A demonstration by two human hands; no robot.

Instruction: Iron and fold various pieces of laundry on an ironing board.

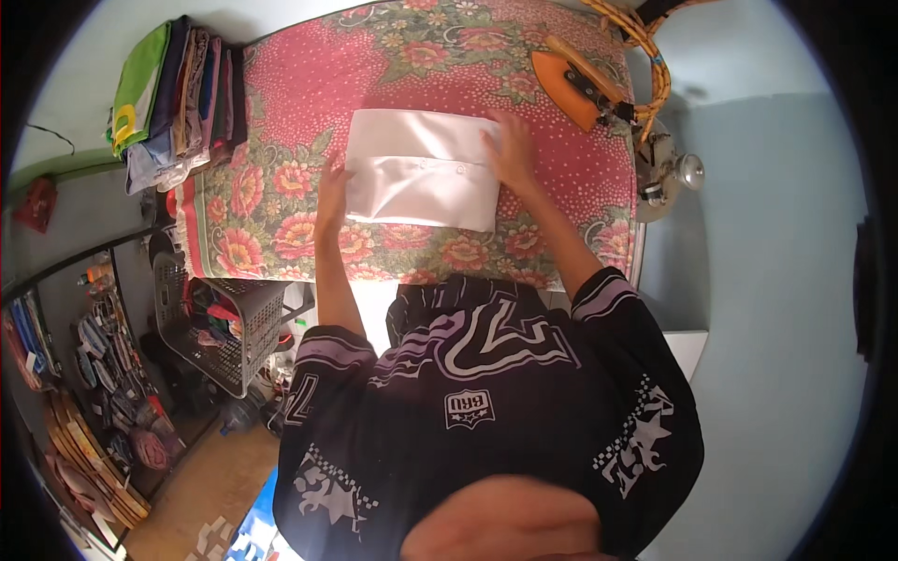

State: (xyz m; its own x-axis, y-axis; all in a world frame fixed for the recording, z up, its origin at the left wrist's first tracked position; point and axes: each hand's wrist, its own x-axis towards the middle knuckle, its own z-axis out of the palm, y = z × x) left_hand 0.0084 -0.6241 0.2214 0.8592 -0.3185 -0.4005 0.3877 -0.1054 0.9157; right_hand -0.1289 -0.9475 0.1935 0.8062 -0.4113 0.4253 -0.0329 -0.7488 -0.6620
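Note:
A folded white garment [421, 189] with buttons lies on the floral cloth [302, 84] that covers the table before me. My left hand [332, 189] rests at the garment's left edge, the fingers partly hidden from the camera. At its upper right corner is my right hand [512, 154], fingers apart, the thumb side over the fabric. Whether either hand grips the cloth is unclear. An orange iron [572, 84] with a wooden handle lies beyond my right hand, its thick patterned cord running off at the upper right.
Folded clothes [186, 98] are stacked at the table's far left. A plastic basket [263, 343] holding fabric stands below the left edge. Past the right edge are a metal-lidded item [689, 172] and a blue wall [779, 245]. Shelves with goods line the left side.

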